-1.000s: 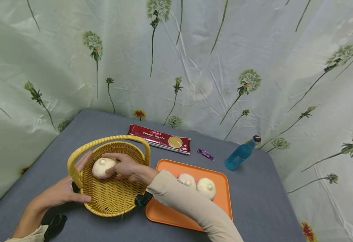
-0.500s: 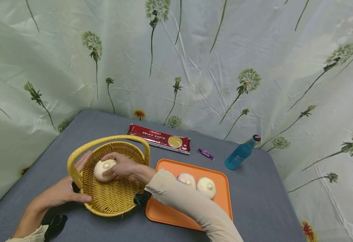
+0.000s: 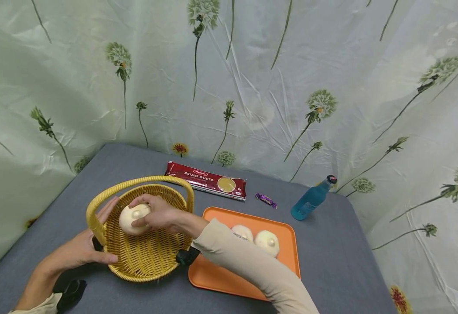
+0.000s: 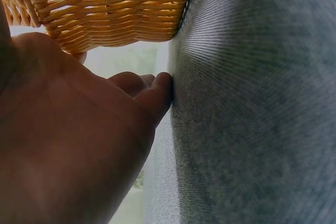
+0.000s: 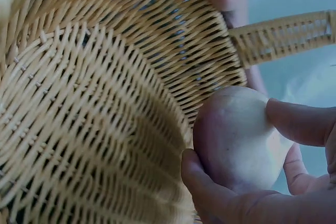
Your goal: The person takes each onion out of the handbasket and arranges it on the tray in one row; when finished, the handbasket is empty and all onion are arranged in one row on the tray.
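Observation:
A yellow wicker basket [image 3: 142,255] with an arched handle stands on the grey table. My right hand [image 3: 156,213] reaches into it and grips a pale round bun [image 3: 132,217], held against the inner left wall; the right wrist view shows fingers and thumb curled round the bun [image 5: 239,140] above the woven bottom [image 5: 79,129]. My left hand [image 3: 83,244] rests against the basket's outer left side, fingers straight and thumb along the rim. In the left wrist view the hand [image 4: 79,129] lies beside the basket [image 4: 105,9] with fingertips on the cloth.
An orange tray [image 3: 252,279] to the right of the basket holds two more buns [image 3: 267,242]. Behind lie a red pasta packet [image 3: 206,179], a purple wrapped candy [image 3: 266,200] and a blue bottle [image 3: 312,198]. A flowered curtain surrounds the table.
The right hand has shifted the bun slightly left and up inside the basket. The left hand and the basket stay where they were.

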